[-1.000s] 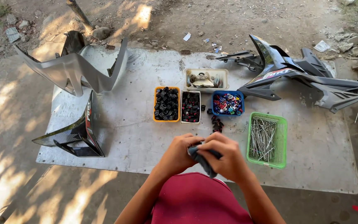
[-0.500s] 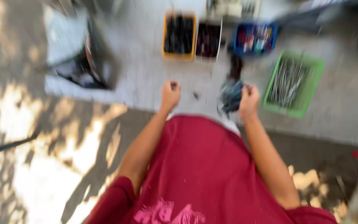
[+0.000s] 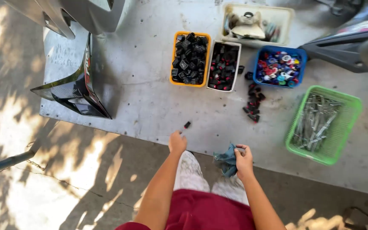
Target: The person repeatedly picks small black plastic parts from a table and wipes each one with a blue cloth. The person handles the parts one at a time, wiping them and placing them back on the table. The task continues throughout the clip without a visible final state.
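From my seat, the left hand (image 3: 177, 142) hovers loosely curled and empty near a small black-and-red piece (image 3: 187, 125), while the right hand (image 3: 244, 159) has its grip closed on a blue rag (image 3: 227, 159). Ahead sit an orange tray (image 3: 190, 58), white tray (image 3: 223, 66), blue tray (image 3: 279, 67) and green basket (image 3: 323, 123) on the grey bench (image 3: 150, 102), which lies over sunlit concrete.

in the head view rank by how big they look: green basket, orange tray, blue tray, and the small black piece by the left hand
1. green basket
2. orange tray
3. blue tray, close to the orange one
4. small black piece
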